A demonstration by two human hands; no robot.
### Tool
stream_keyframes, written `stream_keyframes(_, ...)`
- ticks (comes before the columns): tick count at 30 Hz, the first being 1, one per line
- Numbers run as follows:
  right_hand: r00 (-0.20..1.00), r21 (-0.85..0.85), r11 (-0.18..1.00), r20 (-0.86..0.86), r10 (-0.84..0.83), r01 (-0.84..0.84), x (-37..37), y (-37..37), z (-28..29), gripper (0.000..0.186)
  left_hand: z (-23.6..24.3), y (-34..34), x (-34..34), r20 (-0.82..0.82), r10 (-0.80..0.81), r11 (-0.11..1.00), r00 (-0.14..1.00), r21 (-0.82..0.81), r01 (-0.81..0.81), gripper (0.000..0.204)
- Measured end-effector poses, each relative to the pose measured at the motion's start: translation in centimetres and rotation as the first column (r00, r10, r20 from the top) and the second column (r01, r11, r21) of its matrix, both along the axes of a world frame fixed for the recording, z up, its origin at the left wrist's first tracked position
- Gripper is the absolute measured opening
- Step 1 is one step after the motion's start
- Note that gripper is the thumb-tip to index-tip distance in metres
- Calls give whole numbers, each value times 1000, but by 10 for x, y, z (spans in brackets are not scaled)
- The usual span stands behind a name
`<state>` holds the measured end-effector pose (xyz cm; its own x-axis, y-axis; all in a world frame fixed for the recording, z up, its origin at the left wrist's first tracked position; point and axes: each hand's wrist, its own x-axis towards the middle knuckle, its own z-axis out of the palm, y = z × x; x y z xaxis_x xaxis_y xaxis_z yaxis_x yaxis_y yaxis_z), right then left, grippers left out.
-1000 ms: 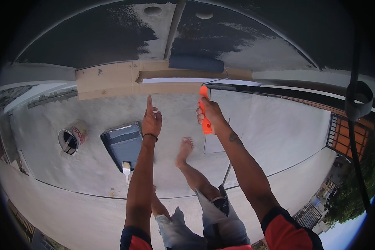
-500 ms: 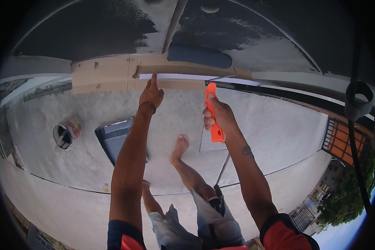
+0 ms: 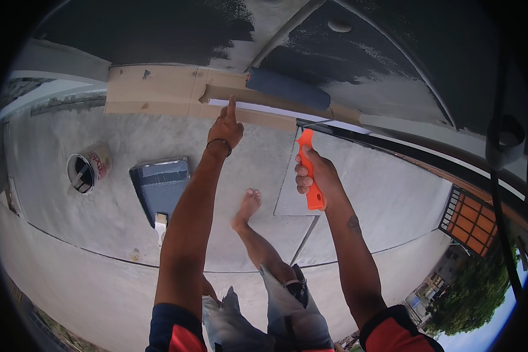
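My right hand is closed around the orange handle of a paint roller. Its dark, paint-covered sleeve lies against the lower part of a wall partly coated in dark grey, just above a length of cardboard. My left hand reaches to that cardboard, index finger stretched out onto a white strip along its cut-out edge. The other left fingers look bent and are partly hidden; no object shows in that hand.
On the concrete floor to the left stand a paint bucket and a tray of grey paint. A white-handled brush lies by the tray, partly behind my left forearm. An orange, dark-barred grille is at the right; a dark cable hangs there.
The view has shifted. The roller sleeve now appears slightly right and lower, still at the wall. More of the tray and the brush beside it show. Both hands keep their pose.
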<state>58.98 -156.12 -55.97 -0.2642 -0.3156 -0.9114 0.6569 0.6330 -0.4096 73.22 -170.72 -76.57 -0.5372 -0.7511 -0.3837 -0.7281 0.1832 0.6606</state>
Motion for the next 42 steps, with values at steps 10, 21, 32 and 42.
stream_keyframes(10, 992, -52, 993, 78, -97, 101, -1, -39, -41, 31, -4, 1, 1, -15, 4, 999, 1000, 42, -3, 90)
stream_keyframes(21, 992, -77, 989, 18, -128, 129, 21, -39, -9, 31, 23, 26, 29, -115, 120, 984, 986, 145, -103, 93)
stream_keyframes(32, 975, -209, 977, -205, -90, 46, 63, 4, 102, 34, 5, 238, 336, 540, 61, 925, 840, 286, -251, 99)
stream_keyframes(42, 995, -213, 975, -61, -73, 59, 39, -13, 7, 34, 44, 382, 456, 602, 282, 737, 747, 363, -571, 100)
